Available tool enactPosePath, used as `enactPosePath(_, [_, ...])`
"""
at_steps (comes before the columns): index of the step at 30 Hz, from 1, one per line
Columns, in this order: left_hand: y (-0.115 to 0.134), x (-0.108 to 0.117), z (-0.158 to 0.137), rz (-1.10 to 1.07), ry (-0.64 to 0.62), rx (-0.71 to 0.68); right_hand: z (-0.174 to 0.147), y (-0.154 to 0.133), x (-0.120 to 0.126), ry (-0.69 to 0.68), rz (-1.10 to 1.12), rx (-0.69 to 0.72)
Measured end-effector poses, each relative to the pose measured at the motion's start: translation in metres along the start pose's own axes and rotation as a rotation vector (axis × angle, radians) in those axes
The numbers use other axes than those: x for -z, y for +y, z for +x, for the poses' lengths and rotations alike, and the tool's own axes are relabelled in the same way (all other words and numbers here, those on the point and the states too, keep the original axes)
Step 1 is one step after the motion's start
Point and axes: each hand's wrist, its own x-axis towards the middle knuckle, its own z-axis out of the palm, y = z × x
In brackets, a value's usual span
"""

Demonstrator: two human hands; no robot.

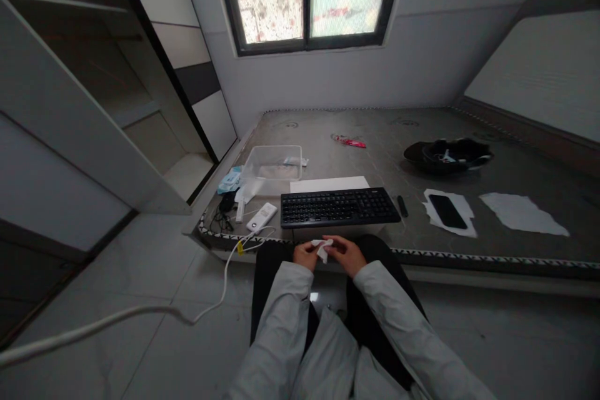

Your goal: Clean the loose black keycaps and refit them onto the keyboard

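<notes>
A crumpled white tissue (323, 250) is pinched between my two hands, just in front of the mattress edge and above my lap. My left hand (305, 256) closes on its left side, while the fingers of my right hand (347, 254) grip the right side. Directly beyond them lies a black keyboard (340, 207), resting on a pale box-like support. Behind the keyboard shows a strip of white board or paper (329, 184). Neither hand touches the keyboard.
To the left are a clear plastic bin (272, 162), a blue packet (229, 180) and a white power strip (261, 217) with its cable. Rightward lie a black pen-like object (402, 206), a phone (447, 211) on paper, another paper sheet (525, 213) and a black cap (447, 156).
</notes>
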Motion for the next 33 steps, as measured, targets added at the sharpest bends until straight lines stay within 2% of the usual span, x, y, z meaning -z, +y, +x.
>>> enactPosePath(8, [0.01, -0.003, -0.003, -0.172, -0.037, 0.072, 0.002, 0.004, 0.007, 0.067, -0.144, 0.016])
enactPosePath(13, [0.004, -0.002, 0.0, -0.243, -0.04, 0.079, 0.004, 0.008, 0.007, 0.076, -0.064, 0.016])
enactPosePath(17, [0.002, -0.001, 0.002, -0.252, -0.025, 0.092, 0.001, 0.004, 0.004, 0.03, -0.08, 0.093])
enactPosePath(23, [0.008, -0.001, -0.001, -0.281, -0.074, 0.123, -0.002, -0.004, 0.005, 0.01, -0.176, 0.182])
enactPosePath(27, [0.009, 0.001, 0.0, -0.247, -0.119, 0.131, -0.001, -0.004, 0.007, 0.079, -0.227, 0.238])
enactPosePath(33, [-0.005, -0.001, 0.004, -0.283, -0.18, 0.169, -0.001, -0.005, 0.008, 0.137, -0.292, 0.276])
